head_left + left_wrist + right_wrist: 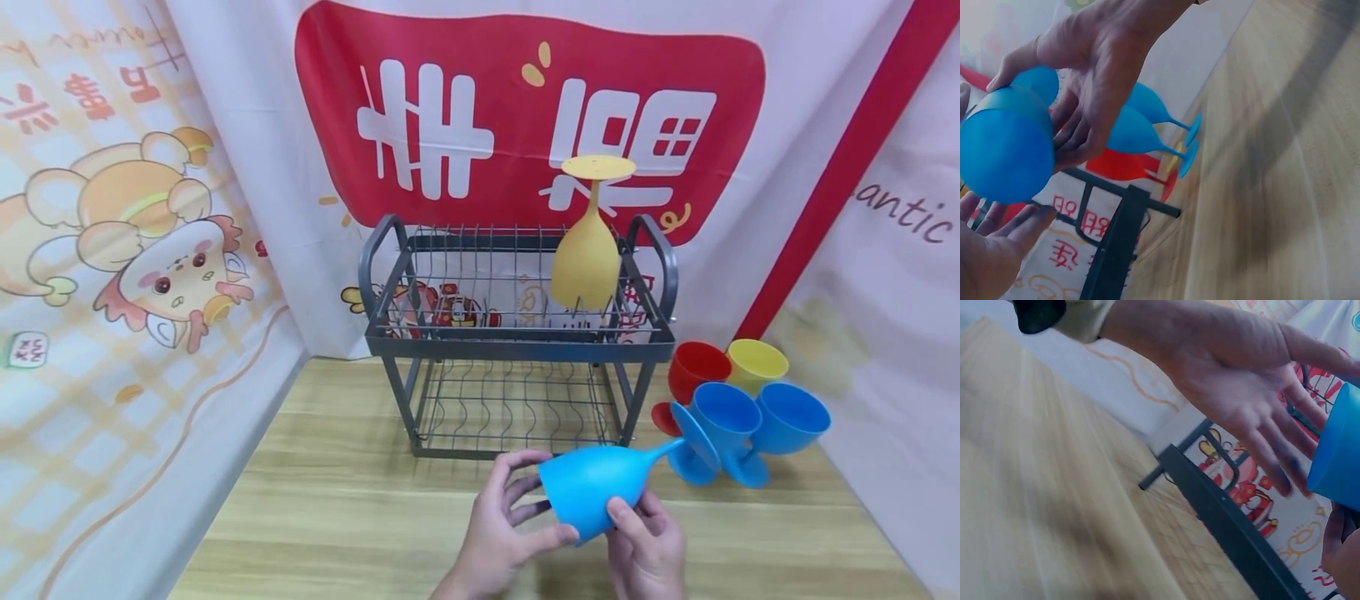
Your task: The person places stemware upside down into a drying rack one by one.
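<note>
A blue goblet (588,487) lies on its side in the air just above the wooden table (337,508), bowl to the left and foot to the right. My right hand (637,533) grips the bowl from below, thumb on top. My left hand (517,508) touches the bowl's rim with spread, fairly straight fingers. In the left wrist view the goblet (1004,150) sits between the right hand (1091,94) above and the left hand (991,250) below. The right wrist view shows the left hand (1241,394) reaching to the goblet (1341,456), with the right hand (1341,550) at the corner.
A grey two-tier wire rack (517,346) stands behind the hands, with a yellow goblet (588,250) upside down in its top tier. To the right stand a red goblet (697,371), a yellow goblet (756,362) and two blue goblets (791,417). Printed cloth walls close in the back and sides.
</note>
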The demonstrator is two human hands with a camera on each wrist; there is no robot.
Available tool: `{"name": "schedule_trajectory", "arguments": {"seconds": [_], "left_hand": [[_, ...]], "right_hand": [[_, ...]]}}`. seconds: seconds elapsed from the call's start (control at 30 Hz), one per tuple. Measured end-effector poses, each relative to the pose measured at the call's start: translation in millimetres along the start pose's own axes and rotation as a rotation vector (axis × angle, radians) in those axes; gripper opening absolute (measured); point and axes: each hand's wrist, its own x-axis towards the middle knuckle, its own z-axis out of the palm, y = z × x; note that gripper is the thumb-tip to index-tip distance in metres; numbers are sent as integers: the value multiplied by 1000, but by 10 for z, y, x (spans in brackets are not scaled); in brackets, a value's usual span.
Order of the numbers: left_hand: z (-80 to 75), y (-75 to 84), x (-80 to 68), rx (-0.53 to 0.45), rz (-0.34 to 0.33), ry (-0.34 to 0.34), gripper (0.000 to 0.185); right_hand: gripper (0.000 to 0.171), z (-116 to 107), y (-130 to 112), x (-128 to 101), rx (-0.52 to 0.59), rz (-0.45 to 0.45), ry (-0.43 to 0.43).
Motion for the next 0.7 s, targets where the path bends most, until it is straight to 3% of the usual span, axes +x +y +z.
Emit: {"name": "schedule_trajectory", "arguments": {"seconds": [0.17,0.33,0.57,0.7], "left_hand": [[-201,71,57,69,110,134,78],[-491,193,132,125,220,358,70],[-879,468,199,159,248,668,64],[-1055,641,243,168,287,737,70]], "right_hand": [[38,-34,-192,53,-38,-38,-12],[50,-51,-412,119,-152,-56,-20],[66,-31,-686,188,-424,-118,7],[69,-62,-847,219,-567,-146,12]]}}
